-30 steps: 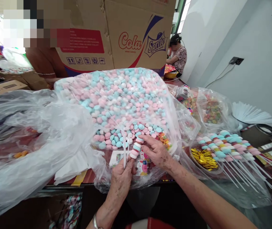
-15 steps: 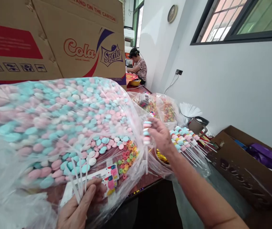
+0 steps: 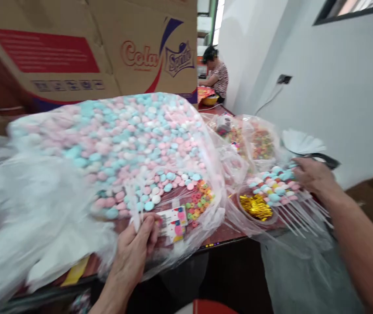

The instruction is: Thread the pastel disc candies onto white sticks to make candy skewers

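My left hand is closed around several thin white sticks over the front of the table. Close to its fingertips lies a printed card with coloured balloons. My right hand reaches far right, at the right end of a pile of marshmallow skewers in pink, blue, white and yellow. Its fingers are bent and blurred; whether a skewer is in them cannot be made out. A large clear bag of pink, blue and white marshmallows spreads behind my left hand, with ring-shaped gummies at its front right.
Gold twist ties fill a round tub beside the skewers. Behind stand a big carton, a bag of gummies and a fan of white sticks. Crumpled plastic covers the left. A person sits at the back.
My right hand has carried a marshmallow skewer from beside my left hand to the pile at right. My left hand has kept the sticks. The view swung right, then partly back.
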Action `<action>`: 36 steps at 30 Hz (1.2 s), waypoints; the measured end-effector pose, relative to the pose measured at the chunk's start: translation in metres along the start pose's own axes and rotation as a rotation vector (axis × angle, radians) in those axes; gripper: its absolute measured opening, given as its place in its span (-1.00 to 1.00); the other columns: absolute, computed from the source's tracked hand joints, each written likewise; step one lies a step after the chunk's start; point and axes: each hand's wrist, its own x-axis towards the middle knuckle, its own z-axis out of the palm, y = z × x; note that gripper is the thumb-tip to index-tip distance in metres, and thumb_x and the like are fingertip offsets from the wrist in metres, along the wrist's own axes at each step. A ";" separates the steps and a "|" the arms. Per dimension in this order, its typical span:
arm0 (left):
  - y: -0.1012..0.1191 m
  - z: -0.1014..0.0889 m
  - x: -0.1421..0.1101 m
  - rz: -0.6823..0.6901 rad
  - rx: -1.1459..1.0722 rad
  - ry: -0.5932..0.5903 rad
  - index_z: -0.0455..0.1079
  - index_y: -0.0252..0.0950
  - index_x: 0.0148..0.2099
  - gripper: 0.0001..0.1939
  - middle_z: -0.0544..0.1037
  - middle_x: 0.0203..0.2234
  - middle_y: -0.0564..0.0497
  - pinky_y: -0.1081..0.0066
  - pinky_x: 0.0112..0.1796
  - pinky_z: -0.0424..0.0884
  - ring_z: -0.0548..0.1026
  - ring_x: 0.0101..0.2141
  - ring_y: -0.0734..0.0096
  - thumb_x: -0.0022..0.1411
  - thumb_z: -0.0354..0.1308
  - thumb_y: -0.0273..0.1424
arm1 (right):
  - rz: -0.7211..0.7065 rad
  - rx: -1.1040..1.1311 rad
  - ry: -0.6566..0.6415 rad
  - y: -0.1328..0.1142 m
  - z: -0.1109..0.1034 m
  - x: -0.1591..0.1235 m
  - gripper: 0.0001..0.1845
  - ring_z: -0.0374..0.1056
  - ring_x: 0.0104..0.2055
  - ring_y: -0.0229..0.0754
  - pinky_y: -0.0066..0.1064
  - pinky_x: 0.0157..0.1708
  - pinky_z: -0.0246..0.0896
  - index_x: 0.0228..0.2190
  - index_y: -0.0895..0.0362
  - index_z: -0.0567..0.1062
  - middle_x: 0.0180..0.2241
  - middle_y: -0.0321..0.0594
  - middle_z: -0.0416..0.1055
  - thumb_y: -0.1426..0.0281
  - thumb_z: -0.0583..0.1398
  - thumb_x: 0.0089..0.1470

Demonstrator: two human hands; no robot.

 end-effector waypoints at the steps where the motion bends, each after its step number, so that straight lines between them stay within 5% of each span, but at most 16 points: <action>1: 0.000 -0.002 0.001 -0.012 0.008 -0.008 0.43 -0.33 -0.29 -0.57 0.26 -0.75 0.23 0.65 -0.74 -0.04 0.10 -0.74 0.68 0.09 0.27 -0.03 | -0.008 -0.128 0.040 -0.005 0.003 -0.001 -0.84 0.44 -0.13 0.24 0.11 0.01 0.18 -0.38 -0.02 0.55 -0.38 0.01 0.52 0.30 0.15 0.03; 5: 0.002 -0.007 -0.001 -0.063 -0.039 -0.025 0.38 -0.31 -0.23 -0.55 0.24 -0.70 0.25 0.65 -0.72 -0.10 0.02 -0.74 0.71 0.14 0.18 0.02 | -0.122 -0.219 0.061 -0.062 0.019 0.001 -0.65 0.30 0.14 0.24 0.04 0.18 0.07 -0.06 -0.06 0.51 -0.07 0.05 0.49 0.28 0.03 0.21; 9: 0.002 -0.008 -0.005 -0.107 -0.062 -0.100 0.37 -0.32 -0.24 -0.54 0.26 -0.66 0.23 0.64 -0.69 -0.12 0.01 -0.72 0.72 0.16 0.16 0.02 | -0.268 0.110 -0.031 -0.160 0.056 -0.011 -0.72 0.42 -0.05 0.11 -0.01 0.03 0.26 -0.17 -0.03 0.56 -0.18 -0.08 0.55 0.25 0.08 0.19; 13: -0.002 -0.010 -0.008 -0.128 0.042 -0.225 0.40 -0.34 -0.26 -0.52 0.23 -0.67 0.21 0.59 -0.67 -0.12 0.02 -0.70 0.67 0.21 0.09 0.03 | -0.174 0.581 -0.464 -0.248 0.098 -0.043 -0.78 0.46 -0.19 -0.09 -0.24 -0.12 0.36 -0.27 0.03 0.59 -0.25 -0.22 0.57 0.29 0.15 0.16; 16: -0.005 -0.012 -0.011 -0.135 0.154 -0.340 0.43 -0.33 -0.26 -0.51 0.21 -0.67 0.19 0.55 -0.66 -0.10 0.04 -0.67 0.61 0.27 0.04 0.03 | 0.011 0.884 -0.745 -0.290 0.119 -0.066 -0.82 0.44 -0.29 -0.16 -0.34 -0.24 0.36 -0.29 0.06 0.59 -0.34 -0.28 0.55 0.29 0.21 0.10; 19: -0.008 -0.013 -0.013 -0.107 0.241 -0.418 0.35 -0.31 -0.45 -0.50 0.24 -0.66 0.14 0.50 -0.65 -0.09 0.08 -0.64 0.58 0.29 0.01 0.02 | 0.122 1.106 -0.877 -0.309 0.133 -0.079 -0.80 0.41 -0.34 -0.19 -0.38 -0.27 0.33 -0.31 0.08 0.58 -0.40 -0.32 0.51 0.26 0.21 0.11; 22: -0.014 -0.012 -0.013 -0.072 0.196 -0.398 0.23 -0.28 -0.55 -0.48 0.23 -0.68 0.15 0.48 -0.64 -0.09 0.07 -0.65 0.58 0.30 0.03 0.00 | 0.138 1.092 -0.827 -0.314 0.142 -0.084 -0.79 0.37 -0.36 -0.22 -0.42 -0.30 0.27 -0.42 0.12 0.55 -0.45 -0.34 0.47 0.25 0.21 0.11; 28: -0.022 -0.012 -0.010 -0.065 -0.117 -0.145 0.41 -0.32 -0.29 -0.65 0.21 -0.73 0.24 0.56 -0.67 -0.10 0.02 -0.70 0.64 0.20 0.20 -0.09 | 0.027 1.000 -0.842 -0.315 0.150 -0.076 -0.77 0.36 -0.36 -0.26 -0.47 -0.31 0.23 -0.39 0.14 0.51 -0.44 -0.33 0.47 0.28 0.13 0.21; 32: -0.016 -0.017 -0.009 -0.005 -0.261 0.067 0.42 -0.32 -0.14 -0.60 0.23 -0.75 0.28 0.61 -0.72 -0.07 0.02 -0.75 0.67 0.11 0.29 -0.12 | -0.306 0.732 -0.712 -0.323 0.169 -0.062 -0.74 0.36 -0.11 -0.17 -0.35 -0.08 0.24 -0.12 0.14 0.50 -0.18 -0.17 0.47 0.47 0.06 0.23; 36: -0.018 -0.018 -0.008 -0.006 -0.259 0.081 0.41 -0.31 -0.18 -0.62 0.31 -0.73 0.26 0.63 -0.75 -0.04 0.08 -0.79 0.69 0.10 0.29 -0.12 | -0.803 0.251 -0.760 -0.338 0.195 -0.055 -0.77 0.31 -0.07 -0.07 -0.25 -0.02 0.24 -0.17 0.16 0.53 -0.15 -0.05 0.43 0.53 0.13 0.17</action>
